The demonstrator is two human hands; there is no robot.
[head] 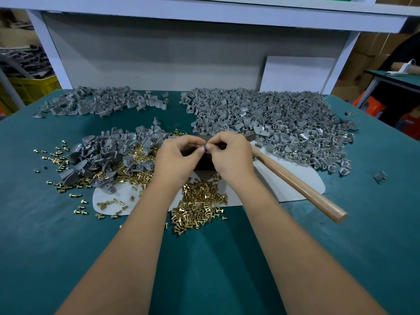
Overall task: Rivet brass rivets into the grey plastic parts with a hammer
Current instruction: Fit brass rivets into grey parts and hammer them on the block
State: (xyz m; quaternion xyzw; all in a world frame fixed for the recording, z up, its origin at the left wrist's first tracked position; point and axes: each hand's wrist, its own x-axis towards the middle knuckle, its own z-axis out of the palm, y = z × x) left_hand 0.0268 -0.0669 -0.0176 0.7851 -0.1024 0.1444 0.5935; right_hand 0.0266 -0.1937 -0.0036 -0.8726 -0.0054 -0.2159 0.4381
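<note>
Brass rivets [200, 205] lie nearest. Both my left hand [176, 155] and right hand [229, 155] pinch one grey part [203, 147]; I'd seat its rivet squarely before lifting the hammer [300, 186].

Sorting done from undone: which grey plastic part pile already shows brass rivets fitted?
The big far-right pile of grey plastic parts: brass heads show in its parts. The far-left pile shows none; the near-left pile lies among loose rivets.

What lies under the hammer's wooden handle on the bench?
The hammer handle lies across a pale grey mat on the green bench top. Its head end is hidden behind the right hand, so what lies under that part cannot be seen.
</note>
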